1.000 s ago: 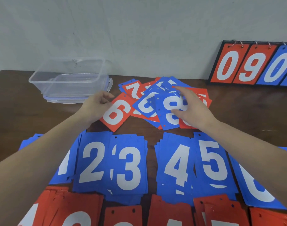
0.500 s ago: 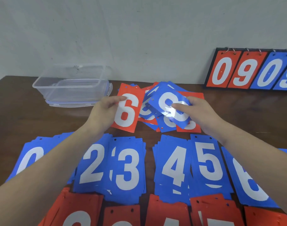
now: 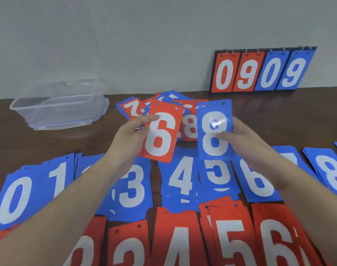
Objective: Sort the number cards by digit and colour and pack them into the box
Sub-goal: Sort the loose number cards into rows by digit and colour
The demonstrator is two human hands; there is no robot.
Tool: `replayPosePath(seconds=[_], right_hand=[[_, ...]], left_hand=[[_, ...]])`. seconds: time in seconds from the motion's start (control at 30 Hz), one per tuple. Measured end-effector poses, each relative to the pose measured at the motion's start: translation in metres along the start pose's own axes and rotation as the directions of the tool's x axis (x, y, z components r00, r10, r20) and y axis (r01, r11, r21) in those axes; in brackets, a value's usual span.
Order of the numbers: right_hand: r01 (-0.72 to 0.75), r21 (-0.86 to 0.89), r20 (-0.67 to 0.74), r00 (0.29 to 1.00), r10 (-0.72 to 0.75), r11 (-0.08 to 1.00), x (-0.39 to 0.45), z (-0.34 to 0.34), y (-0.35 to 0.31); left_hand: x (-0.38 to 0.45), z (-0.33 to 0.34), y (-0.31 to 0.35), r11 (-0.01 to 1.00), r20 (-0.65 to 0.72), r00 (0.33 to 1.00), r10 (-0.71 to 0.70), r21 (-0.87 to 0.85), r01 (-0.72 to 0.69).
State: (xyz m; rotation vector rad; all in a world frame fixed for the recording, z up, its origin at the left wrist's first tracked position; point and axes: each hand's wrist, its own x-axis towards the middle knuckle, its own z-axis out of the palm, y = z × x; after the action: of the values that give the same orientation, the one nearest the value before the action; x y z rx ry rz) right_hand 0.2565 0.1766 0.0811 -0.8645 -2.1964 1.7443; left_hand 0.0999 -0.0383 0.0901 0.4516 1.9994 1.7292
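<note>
The left hand (image 3: pixel 128 135) holds a red 6 card (image 3: pixel 161 131) above the desk (image 3: pixel 279 121); its grip is closed on the card's left edge, with the thumb on the front face and the other fingers behind. The card is lifted and tilts a little to the right. The right hand (image 3: pixel 238 139) holds a blue 8 card (image 3: pixel 214 129) just beside the red one; the thumb presses on the white digit and the fingers are curled behind the right edge. This card stands nearly upright and a bright glare lies on its upper part.

Behind both cards lies the unsorted pile (image 3: pixel 163 104) of mixed red and blue cards, with a red 7 and a red 8 visible on it. Nearer to the person, a row of blue piles (image 3: pixel 183 179) lies on the desk, showing 0, 1, 3, 4, 5, 6 and 8; the left forearm covers one pile between 1 and 3. In front of this row lies a row of red piles (image 3: pixel 231 240), with 4, 5 and 6 readable.

The clear plastic box (image 3: pixel 58 106) stands at the far left of the desk, well apart from the hands, and seems to rest on its lid. A scoreboard (image 3: pixel 261 72) showing 0 9 0 9 leans against the wall (image 3: pixel 144 45) at the far right.
</note>
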Motion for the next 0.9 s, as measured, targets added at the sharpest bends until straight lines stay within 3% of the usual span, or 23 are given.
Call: replayPosePath(seconds=[0.3,0.53,0.7,0.9], right_hand=[[-0.105,0.028,-0.222,0.969,0.108,0.994,-0.060,-0.035,0.020],[-0.162,0.014,-0.308,0.938,0.158,0.987,-0.092,-0.064,0.040],[-0.132,-0.045,-0.242,0.963,0.117,0.990,-0.101,-0.097,0.057],[-0.087,-0.106,-0.121,0.990,0.074,0.991,-0.109,-0.142,0.077]], left_hand=[[-0.043,0.045,0.001,0.997,0.223,0.972,-0.072,-0.023,0.079],[-0.065,0.081,-0.009,0.993,0.328,0.940,-0.093,-0.036,0.111],[-0.073,0.107,-0.016,0.998,0.424,0.905,0.017,0.051,-0.043],[-0.084,0.148,-0.015,0.987,0.506,0.859,-0.078,0.161,-0.005]])
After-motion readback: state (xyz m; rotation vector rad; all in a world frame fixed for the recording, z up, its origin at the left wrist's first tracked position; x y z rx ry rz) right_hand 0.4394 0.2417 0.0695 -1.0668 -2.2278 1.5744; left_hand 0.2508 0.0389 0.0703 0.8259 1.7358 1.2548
